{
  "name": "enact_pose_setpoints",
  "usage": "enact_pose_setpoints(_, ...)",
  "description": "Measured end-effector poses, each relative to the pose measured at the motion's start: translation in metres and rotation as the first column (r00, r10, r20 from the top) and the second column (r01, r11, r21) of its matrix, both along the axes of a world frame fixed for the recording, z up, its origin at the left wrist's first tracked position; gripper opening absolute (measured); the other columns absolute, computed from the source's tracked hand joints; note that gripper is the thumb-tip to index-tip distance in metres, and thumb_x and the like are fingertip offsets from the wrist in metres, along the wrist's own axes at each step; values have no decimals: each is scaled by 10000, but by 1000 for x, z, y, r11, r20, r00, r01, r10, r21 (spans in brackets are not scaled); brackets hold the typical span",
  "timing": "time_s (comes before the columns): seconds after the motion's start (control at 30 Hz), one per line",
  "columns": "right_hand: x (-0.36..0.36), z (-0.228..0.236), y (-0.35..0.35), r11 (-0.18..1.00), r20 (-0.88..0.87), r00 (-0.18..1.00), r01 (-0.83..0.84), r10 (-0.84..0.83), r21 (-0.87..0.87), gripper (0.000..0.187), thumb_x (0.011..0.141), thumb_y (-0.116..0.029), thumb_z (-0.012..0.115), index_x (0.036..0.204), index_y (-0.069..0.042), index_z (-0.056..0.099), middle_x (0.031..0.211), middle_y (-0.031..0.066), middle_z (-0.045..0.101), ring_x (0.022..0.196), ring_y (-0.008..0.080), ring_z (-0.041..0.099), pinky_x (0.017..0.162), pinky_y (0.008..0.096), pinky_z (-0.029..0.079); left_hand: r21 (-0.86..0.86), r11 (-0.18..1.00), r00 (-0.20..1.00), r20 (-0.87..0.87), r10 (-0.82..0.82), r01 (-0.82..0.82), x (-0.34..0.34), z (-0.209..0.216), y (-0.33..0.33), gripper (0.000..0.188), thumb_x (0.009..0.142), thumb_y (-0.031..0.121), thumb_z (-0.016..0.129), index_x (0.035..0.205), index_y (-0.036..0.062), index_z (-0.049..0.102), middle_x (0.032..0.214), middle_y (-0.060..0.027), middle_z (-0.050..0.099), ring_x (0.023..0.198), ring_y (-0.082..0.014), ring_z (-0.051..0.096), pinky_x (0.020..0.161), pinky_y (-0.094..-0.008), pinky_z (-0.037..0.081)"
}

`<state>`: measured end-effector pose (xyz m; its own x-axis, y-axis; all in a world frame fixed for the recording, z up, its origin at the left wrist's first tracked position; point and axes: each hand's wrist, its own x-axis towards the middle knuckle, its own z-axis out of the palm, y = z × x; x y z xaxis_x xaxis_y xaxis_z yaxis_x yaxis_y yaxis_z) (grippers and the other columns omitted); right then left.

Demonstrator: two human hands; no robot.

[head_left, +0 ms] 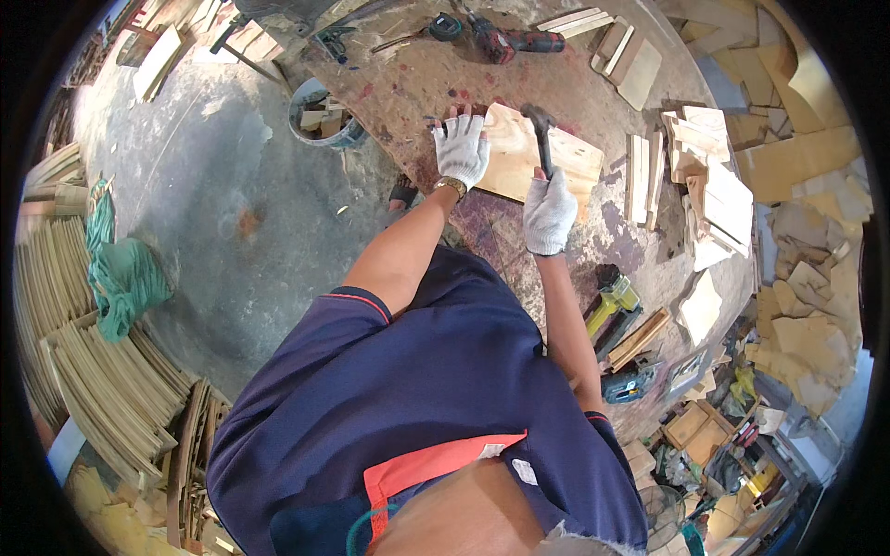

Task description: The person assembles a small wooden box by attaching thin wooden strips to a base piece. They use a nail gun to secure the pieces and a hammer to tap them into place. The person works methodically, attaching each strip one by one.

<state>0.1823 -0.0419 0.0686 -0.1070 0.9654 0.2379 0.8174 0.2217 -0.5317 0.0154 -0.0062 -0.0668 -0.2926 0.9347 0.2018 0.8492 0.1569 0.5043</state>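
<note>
A pale wooden board (579, 165) lies on the worn workbench (399, 88) in front of me. At its left end rests my left hand (461, 150), in a white fingerless glove, with the fingers stretched out and apart. My right hand (549, 215), gloved the same way, is closed round the handle of a hammer (545, 148). The hammer's dark head is over the board's far part; whether it touches the wood, I cannot tell. Part of the board is hidden behind the hammer and right hand.
A red and black power tool (505, 44) lies on the bench's far side. Wood strips (638, 181) and stacked pieces (723, 204) sit to the right, above a yellow-green nail gun (612, 301). A bucket of offcuts (301, 116) stands left of the bench.
</note>
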Motion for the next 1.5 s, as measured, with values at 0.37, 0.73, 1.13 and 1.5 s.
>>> enact_pose_setpoints(0.37,12,15,20,986,120,984,-145,135,83,246,1015,-262,583,941,-28,563,662,238,628,625,435,651,536,532,477,-37,999,1000,-5,1,-1,-1,6,1,456,975,331,498,1371,117,571,1592,-111,414,1503,-364,294,1218,-603,159)
enact_pose_setpoints(0.73,25,-42,-20,989,84,994,-53,65,-139,372,1035,-368,516,933,-15,571,671,280,633,632,494,632,573,583,491,-61,998,999,27,-21,22,-1,0,2,482,980,372,465,1379,119,563,1599,-130,395,1498,-380,293,1217,-612,142)
enact_pose_setpoints(1.13,53,-8,7,958,150,984,128,-91,-256,334,1003,-346,563,962,-22,627,753,286,661,755,466,676,671,573,517,-92,995,998,-44,-41,37,-1,10,6,692,906,580,590,1416,117,521,1587,-142,406,1501,-367,277,1219,-600,132)
enact_pose_setpoints(1.5,75,17,10,965,387,919,35,72,-261,328,1034,-341,515,1024,-23,597,663,216,657,654,422,680,590,525,529,-60,997,999,-13,-51,50,0,11,6,661,884,569,627,1360,116,555,1569,-172,418,1488,-409,287,1207,-631,137)
